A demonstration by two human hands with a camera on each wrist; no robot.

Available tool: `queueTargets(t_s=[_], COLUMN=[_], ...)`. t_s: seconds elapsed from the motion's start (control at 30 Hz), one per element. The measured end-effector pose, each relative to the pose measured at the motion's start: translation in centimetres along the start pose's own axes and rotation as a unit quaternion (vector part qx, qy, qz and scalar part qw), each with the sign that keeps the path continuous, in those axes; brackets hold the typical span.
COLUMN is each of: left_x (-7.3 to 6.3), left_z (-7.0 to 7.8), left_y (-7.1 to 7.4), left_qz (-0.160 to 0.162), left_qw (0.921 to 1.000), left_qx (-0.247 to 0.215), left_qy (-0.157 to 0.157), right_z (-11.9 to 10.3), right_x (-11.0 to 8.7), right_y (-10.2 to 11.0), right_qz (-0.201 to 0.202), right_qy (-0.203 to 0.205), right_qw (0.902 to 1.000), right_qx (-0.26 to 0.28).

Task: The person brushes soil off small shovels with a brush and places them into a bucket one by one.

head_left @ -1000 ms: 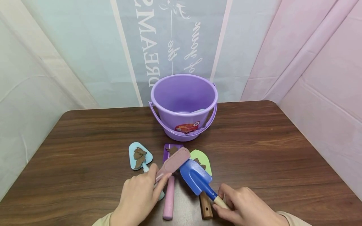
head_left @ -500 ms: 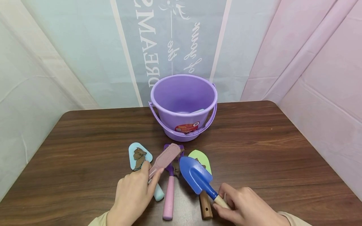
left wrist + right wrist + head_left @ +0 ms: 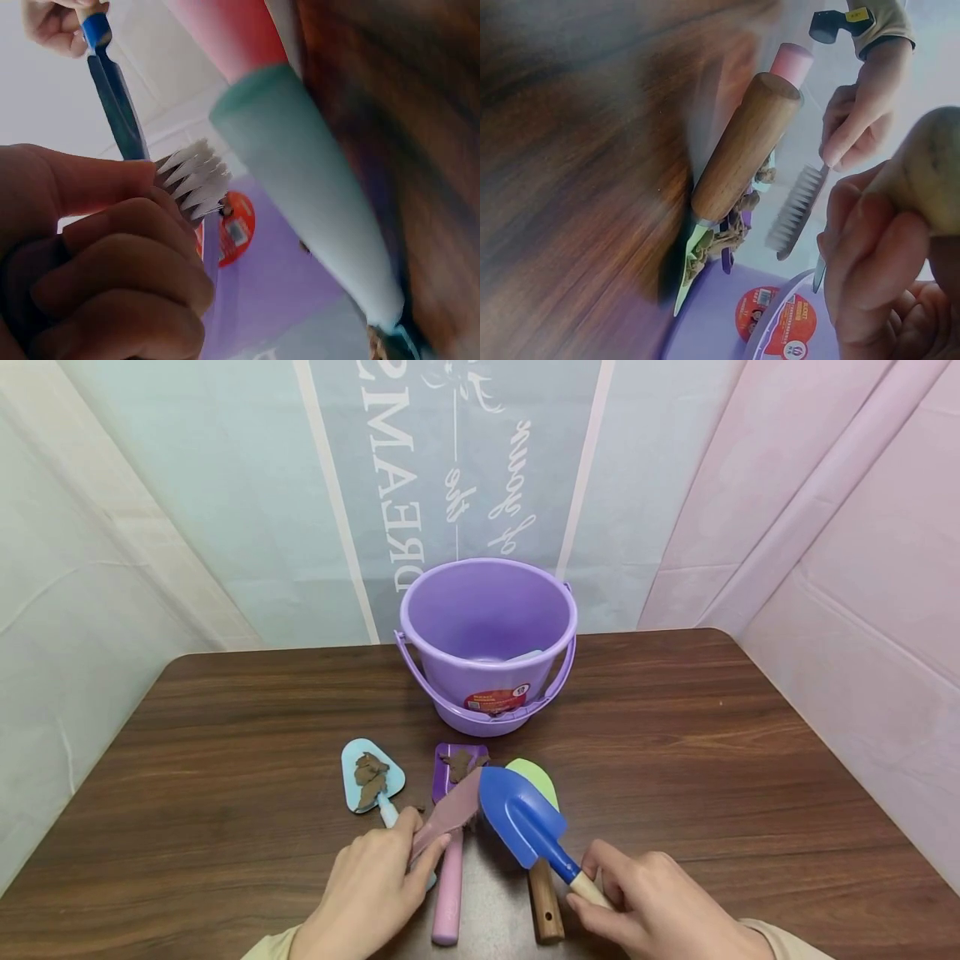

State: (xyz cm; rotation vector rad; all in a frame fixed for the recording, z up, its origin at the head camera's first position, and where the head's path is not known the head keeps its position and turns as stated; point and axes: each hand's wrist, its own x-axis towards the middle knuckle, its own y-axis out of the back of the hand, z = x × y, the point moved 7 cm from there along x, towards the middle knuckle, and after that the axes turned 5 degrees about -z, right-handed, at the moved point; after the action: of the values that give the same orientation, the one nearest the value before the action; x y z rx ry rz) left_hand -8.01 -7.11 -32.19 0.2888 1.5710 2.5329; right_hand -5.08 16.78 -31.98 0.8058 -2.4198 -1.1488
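Note:
My left hand (image 3: 371, 881) grips a dusty-pink brush (image 3: 452, 810); its pale bristles (image 3: 196, 176) show in the left wrist view. In my right hand (image 3: 648, 897) is a blue hand trowel (image 3: 517, 810), held by its pale wooden handle. In the head view the brush's tip meets or overlaps the left edge of the trowel's blade. Beneath them lie a purple shovel (image 3: 441, 781) with a pink handle (image 3: 447, 893) and a green trowel (image 3: 534, 770) with a brown wooden handle (image 3: 545, 906). Brown crumpled scraps (image 3: 724, 241) lie on the green and purple blades.
A light-blue shovel (image 3: 397, 774) with brown scraps on its blade lies beside my left hand. Behind the tools stands a purple bucket (image 3: 450, 681), its handle hanging in front and something pale inside. Fabric hangs (image 3: 262, 527) border the wooden table (image 3: 712, 735).
The brush swung left and up over the purple shovel, then came back right to the blue trowel's edge, now turned more on its side. The blue trowel rose slightly.

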Motion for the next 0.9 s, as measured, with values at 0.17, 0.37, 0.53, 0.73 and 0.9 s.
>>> queueTargets(t_s=[0.17,0.37,0.53,0.73,0.9], left_x=[-0.1,-0.1,-0.6,-1.3,-1.2], left_z=[0.3,1.5,2.3,3.2,3.5], left_y=[-1.2,-2.5,-3.8,-5.1,-5.1], left_qz=[-0.053,-0.135,-0.234,-0.321,-0.326], left_qw=[0.9972,0.9764,0.9301,0.8645,0.8442], left_qx=[-0.05,-0.144,-0.263,-0.378,-0.421], left_qy=[-0.014,-0.086,-0.105,-0.083,-0.062], right_z=[-0.2,-0.3,-0.5,-0.3,-0.4], right_x=[0.0,0.1,0.2,0.3,0.3], right_y=[0.2,0.3,0.5,0.4,0.4], right_qz=[0.011,0.01,0.02,0.011,0.005], right_qy=[0.012,0.002,0.003,-0.004,-0.008], right_qw=[0.9998,0.9999,0.9998,0.9999,0.9998], right_qx=[-0.004,0.004,-0.001,0.009,0.018])
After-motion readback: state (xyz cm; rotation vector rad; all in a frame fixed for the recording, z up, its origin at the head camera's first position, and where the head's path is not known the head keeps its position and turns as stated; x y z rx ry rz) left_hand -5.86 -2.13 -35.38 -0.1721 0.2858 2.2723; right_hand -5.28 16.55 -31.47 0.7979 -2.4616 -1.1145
